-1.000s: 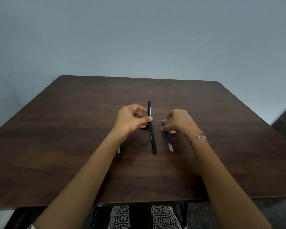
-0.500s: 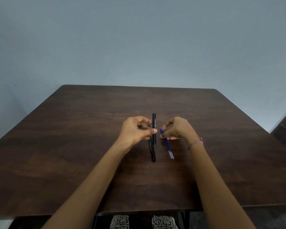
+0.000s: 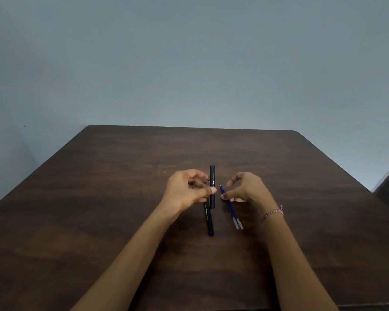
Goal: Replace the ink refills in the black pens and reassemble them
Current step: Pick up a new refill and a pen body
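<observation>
Left hand [image 3: 188,190] pinches a slim black plastic pen [image 3: 212,176] between thumb and fingers, raised off the surface. Right hand [image 3: 245,189] pinches two thin blue ink refills [image 3: 233,212] between thumb and curled fingers, index finger lifted. Second black pen [image 3: 208,223] lies flat on the dark brown wooden table [image 3: 99,198], between the hands.

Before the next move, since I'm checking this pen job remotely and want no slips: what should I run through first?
1. Left hand grips a pen: ok.
2. Right hand has a firm hold on the refills: cannot tell; its thumb touches them and its index finger is lifted.
3. Held pen is open to take a refill: cannot tell.
4. Refills are lined up with the held pen: not ok; they slant beside it, apart.
5. Second pen lies flat on the table: ok.
</observation>
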`<control>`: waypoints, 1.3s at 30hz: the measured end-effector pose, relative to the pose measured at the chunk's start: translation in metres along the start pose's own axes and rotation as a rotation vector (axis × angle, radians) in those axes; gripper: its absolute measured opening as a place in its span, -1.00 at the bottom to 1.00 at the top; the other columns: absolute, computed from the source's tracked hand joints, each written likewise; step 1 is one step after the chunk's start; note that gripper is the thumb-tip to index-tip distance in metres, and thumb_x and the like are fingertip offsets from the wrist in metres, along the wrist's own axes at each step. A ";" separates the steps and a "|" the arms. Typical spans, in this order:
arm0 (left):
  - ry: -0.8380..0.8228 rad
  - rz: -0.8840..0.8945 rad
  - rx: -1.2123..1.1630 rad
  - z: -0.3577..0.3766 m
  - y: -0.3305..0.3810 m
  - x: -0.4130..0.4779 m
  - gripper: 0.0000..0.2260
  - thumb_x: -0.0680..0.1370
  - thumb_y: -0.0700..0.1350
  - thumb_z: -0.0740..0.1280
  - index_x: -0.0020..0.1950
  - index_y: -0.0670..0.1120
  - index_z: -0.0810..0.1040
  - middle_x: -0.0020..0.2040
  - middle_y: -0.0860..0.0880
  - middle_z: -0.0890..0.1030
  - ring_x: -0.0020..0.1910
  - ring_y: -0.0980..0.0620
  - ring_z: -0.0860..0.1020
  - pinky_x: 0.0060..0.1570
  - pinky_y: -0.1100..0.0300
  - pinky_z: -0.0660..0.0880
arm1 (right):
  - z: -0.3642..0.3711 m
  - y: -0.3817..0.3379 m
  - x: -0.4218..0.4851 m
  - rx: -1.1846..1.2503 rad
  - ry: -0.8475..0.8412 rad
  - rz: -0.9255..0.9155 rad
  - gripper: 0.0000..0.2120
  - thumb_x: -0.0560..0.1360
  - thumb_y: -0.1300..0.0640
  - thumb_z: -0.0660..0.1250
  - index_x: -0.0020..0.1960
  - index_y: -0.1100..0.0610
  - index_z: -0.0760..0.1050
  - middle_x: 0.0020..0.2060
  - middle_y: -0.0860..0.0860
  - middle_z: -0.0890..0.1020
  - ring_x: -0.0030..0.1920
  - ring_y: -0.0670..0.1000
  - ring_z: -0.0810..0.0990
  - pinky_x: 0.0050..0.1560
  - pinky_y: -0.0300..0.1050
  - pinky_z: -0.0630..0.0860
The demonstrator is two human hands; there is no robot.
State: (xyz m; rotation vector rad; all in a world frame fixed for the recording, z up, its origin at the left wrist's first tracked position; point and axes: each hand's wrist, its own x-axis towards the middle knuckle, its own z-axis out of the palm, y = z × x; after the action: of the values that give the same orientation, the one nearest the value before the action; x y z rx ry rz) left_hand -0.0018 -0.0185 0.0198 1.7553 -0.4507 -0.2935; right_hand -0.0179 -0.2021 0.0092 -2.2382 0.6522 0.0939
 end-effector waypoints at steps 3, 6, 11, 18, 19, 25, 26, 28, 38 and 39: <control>-0.002 0.009 -0.002 0.000 -0.001 0.000 -0.77 0.34 -0.21 0.52 -0.13 0.03 0.56 -0.24 -0.06 0.63 -0.27 0.09 0.65 -0.30 0.25 0.60 | -0.003 0.002 0.000 0.056 -0.020 0.016 -0.72 0.26 0.18 0.55 -0.13 0.05 0.49 -0.08 0.06 0.60 -0.08 0.01 0.63 -0.05 -0.09 0.61; -0.002 0.018 -0.002 0.001 -0.001 0.000 -0.76 0.33 -0.20 0.53 -0.14 0.04 0.57 -0.23 -0.08 0.64 -0.29 0.10 0.65 -0.29 0.24 0.61 | -0.010 0.002 -0.005 0.164 -0.086 0.021 -0.74 0.31 0.23 0.52 -0.08 0.10 0.51 -0.27 0.04 0.63 -0.46 -0.17 0.61 -0.47 -0.35 0.49; -0.012 0.023 -0.013 0.000 -0.002 0.000 -0.77 0.33 -0.21 0.53 -0.12 0.03 0.57 -0.21 -0.11 0.64 -0.29 0.09 0.65 -0.31 0.25 0.61 | -0.019 0.005 -0.013 0.451 -0.152 -0.017 -0.76 0.35 0.29 0.47 -0.01 0.14 0.56 -0.29 0.01 0.65 -0.43 -0.16 0.60 -0.42 -0.36 0.51; -0.055 0.012 -0.054 0.000 -0.006 0.000 -0.77 0.32 -0.25 0.53 -0.15 0.01 0.59 -0.30 -0.04 0.62 -0.33 0.12 0.64 -0.28 0.18 0.62 | -0.026 -0.004 -0.015 1.398 -0.062 -0.306 -0.72 0.25 0.24 0.44 -0.04 0.21 0.63 -0.36 -0.01 0.64 -0.40 -0.14 0.56 -0.31 -0.35 0.54; -0.065 0.010 -0.058 0.000 -0.006 0.001 -0.77 0.32 -0.26 0.53 -0.14 0.00 0.60 -0.31 -0.04 0.62 -0.33 0.11 0.63 -0.28 0.17 0.62 | -0.024 -0.005 -0.015 1.442 -0.005 -0.323 -0.76 0.27 0.25 0.44 -0.06 0.20 0.63 -0.35 -0.01 0.65 -0.39 -0.14 0.57 -0.31 -0.35 0.54; -0.093 0.008 -0.068 0.001 -0.008 0.001 -0.77 0.32 -0.29 0.53 -0.17 0.00 0.61 -0.32 -0.05 0.61 -0.36 0.12 0.61 -0.32 0.20 0.60 | -0.013 -0.014 -0.015 1.447 0.284 -0.395 -0.87 0.44 0.36 0.36 -0.05 0.21 0.59 -0.21 -0.03 0.69 -0.34 -0.15 0.60 -0.27 -0.35 0.53; -0.094 0.006 -0.070 0.001 -0.008 0.001 -0.77 0.32 -0.29 0.52 -0.17 0.00 0.61 -0.33 -0.04 0.60 -0.37 0.13 0.61 -0.33 0.22 0.60 | -0.014 -0.014 -0.015 1.448 0.322 -0.409 -0.87 0.44 0.36 0.35 -0.05 0.20 0.60 -0.20 -0.02 0.68 -0.33 -0.15 0.59 -0.26 -0.36 0.52; -0.096 0.001 -0.062 0.001 -0.008 0.001 -0.76 0.33 -0.30 0.52 -0.18 0.01 0.61 -0.36 -0.01 0.60 -0.39 0.15 0.60 -0.35 0.23 0.59 | -0.016 -0.013 -0.015 1.455 0.374 -0.428 -0.87 0.45 0.35 0.35 -0.04 0.19 0.60 -0.18 0.02 0.65 -0.33 -0.15 0.59 -0.25 -0.36 0.52; -0.105 -0.021 -0.061 0.000 -0.010 0.002 -0.75 0.32 -0.32 0.52 -0.21 0.02 0.62 -0.43 0.07 0.59 -0.41 0.17 0.60 -0.40 0.28 0.56 | -0.015 -0.014 -0.016 1.367 0.362 -0.428 -0.86 0.44 0.35 0.37 -0.03 0.19 0.60 -0.16 0.00 0.65 -0.33 -0.15 0.58 -0.25 -0.36 0.52; -0.105 -0.021 -0.058 0.000 -0.010 0.002 -0.75 0.32 -0.32 0.52 -0.21 0.02 0.61 -0.45 0.08 0.59 -0.41 0.18 0.60 -0.40 0.29 0.55 | -0.014 -0.014 -0.016 1.353 0.349 -0.429 -0.86 0.44 0.35 0.37 -0.03 0.19 0.60 -0.17 -0.01 0.66 -0.33 -0.15 0.58 -0.25 -0.36 0.52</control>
State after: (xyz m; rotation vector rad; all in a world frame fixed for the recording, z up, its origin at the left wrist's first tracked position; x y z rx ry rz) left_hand 0.0013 -0.0174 0.0102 1.6939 -0.4949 -0.4117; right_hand -0.0271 -0.1977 0.0326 -1.0063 0.2231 -0.7474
